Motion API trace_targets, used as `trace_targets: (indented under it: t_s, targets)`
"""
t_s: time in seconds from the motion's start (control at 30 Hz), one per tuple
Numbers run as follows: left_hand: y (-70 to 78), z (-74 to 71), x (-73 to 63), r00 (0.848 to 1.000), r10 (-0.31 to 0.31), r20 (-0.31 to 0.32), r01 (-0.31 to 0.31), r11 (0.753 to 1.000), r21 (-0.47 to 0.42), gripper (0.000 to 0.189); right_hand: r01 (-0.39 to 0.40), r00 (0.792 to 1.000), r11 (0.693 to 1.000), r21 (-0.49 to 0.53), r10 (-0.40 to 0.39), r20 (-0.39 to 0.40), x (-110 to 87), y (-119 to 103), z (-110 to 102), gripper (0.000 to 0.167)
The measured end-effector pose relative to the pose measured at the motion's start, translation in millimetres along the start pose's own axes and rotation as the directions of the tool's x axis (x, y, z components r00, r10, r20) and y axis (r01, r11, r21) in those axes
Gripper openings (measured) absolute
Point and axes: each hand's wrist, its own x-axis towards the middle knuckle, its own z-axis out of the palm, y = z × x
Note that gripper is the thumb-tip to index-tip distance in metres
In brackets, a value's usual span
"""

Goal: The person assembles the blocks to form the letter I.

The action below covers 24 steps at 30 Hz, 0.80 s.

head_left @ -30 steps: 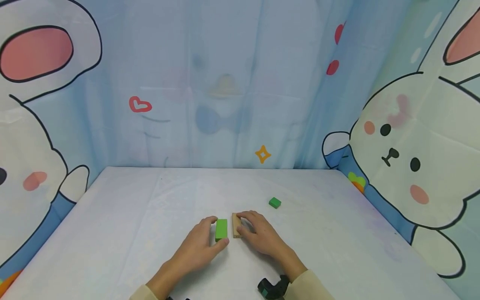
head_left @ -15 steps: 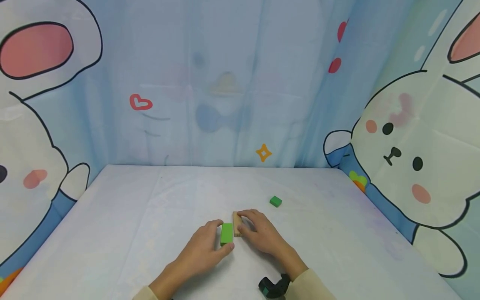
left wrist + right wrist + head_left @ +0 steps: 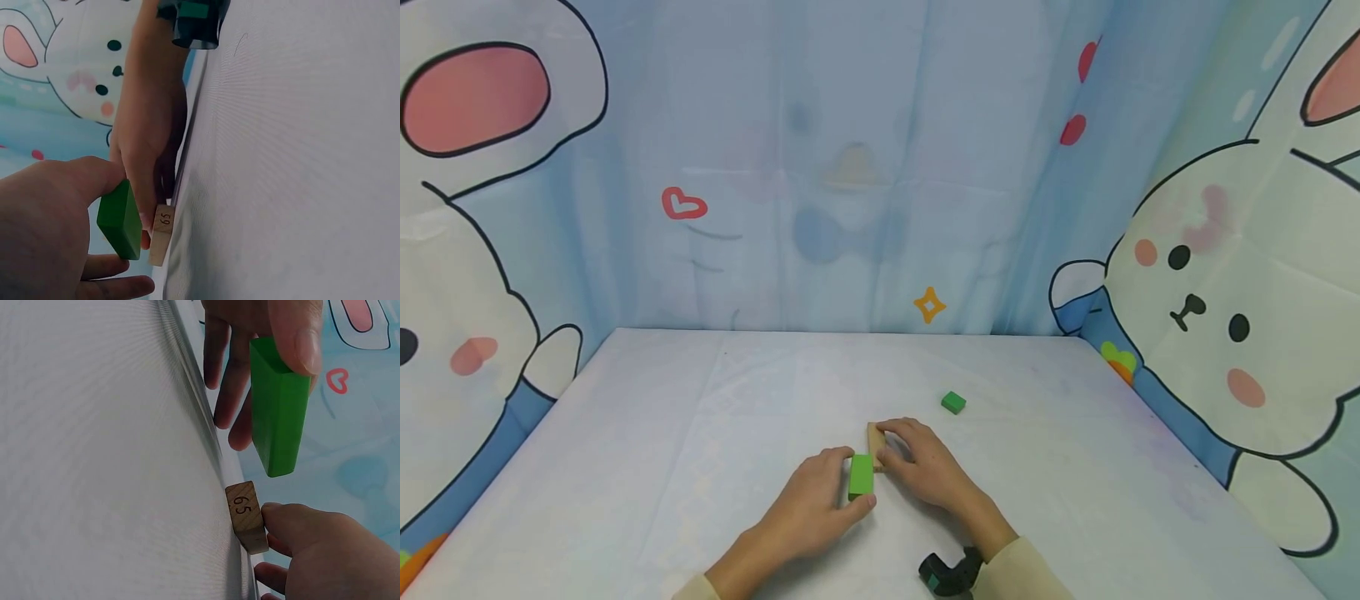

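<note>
A bright green rectangular block (image 3: 861, 477) is pinched between the thumb and fingers of my left hand (image 3: 812, 504). In the right wrist view the green block (image 3: 280, 412) is raised off the tabletop. Just right of it in the head view, a plain wooden block (image 3: 876, 446) lies on the table, its lower left part overlapped by the green one. My right hand (image 3: 927, 468) grips the wooden block from the right, thumb at its near side and a finger at its far end. The number 65 is marked on the end of the wooden block (image 3: 244, 509).
A small green block (image 3: 953, 402) lies farther back, right of both hands. The black wrist device (image 3: 949, 573) is at my right sleeve. A white cloth covers the table (image 3: 700, 433), with a rabbit-print curtain (image 3: 850, 250) behind its far edge.
My left hand has carried the green block to the right and slightly nearer me, up to the wooden block. My right hand has stayed in place, holding the wooden block.
</note>
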Motion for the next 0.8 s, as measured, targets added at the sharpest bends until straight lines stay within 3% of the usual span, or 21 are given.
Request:
trace_targets:
  t_s: [0.43, 0.8]
  targets:
    - [1.4, 9.0, 3.5, 0.999, 0.044, -0.022, -0.041, 0.994, 0.098, 0.065, -0.019, 1.000, 1.000, -0.007, 0.019, 0.006, 0.7, -5, -1, 0.040]
    - [6.7, 21.2, 6.6, 0.999, 0.027, -0.044, -0.016, 0.970, 0.241, 0.070, -0.019, 1.000, 1.000, -0.007, 0.019, 0.004, 1.2, -4, -1, 0.040]
